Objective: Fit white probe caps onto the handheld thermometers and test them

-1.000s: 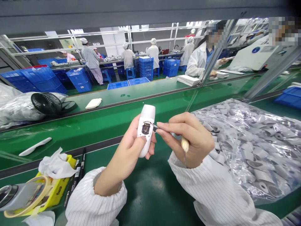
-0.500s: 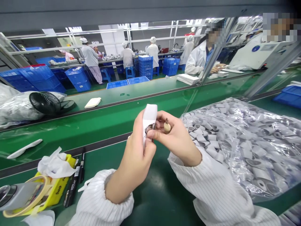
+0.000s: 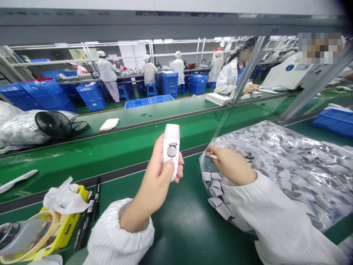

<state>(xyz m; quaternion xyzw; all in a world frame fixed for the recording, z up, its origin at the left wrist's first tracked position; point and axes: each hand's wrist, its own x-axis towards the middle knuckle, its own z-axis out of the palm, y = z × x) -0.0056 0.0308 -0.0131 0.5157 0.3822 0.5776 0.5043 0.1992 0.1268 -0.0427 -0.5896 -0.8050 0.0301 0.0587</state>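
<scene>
Upright in my left hand (image 3: 162, 167) is a small white device (image 3: 171, 134), its round metallic disc (image 3: 171, 150) facing me. My left thumb presses on its lower front and the fingers wrap behind it. To the right, my right hand (image 3: 228, 163) is at the near left edge of a clear plastic bag (image 3: 275, 147) full of grey-white curved tube pieces (image 3: 216, 191). Its fingers are pinched together around something small and pale that I cannot make out.
A yellow tray (image 3: 66, 228) with tape and tissue stands at the lower left beside black markers (image 3: 84, 221). A black fan (image 3: 52, 123) and a white pad (image 3: 109, 124) lie beyond the green belt (image 3: 132, 140). Several people work further back.
My right hand has left the white device and moved right to the bag. The device in my left hand now shows its disc side. The view has tilted up slightly.
</scene>
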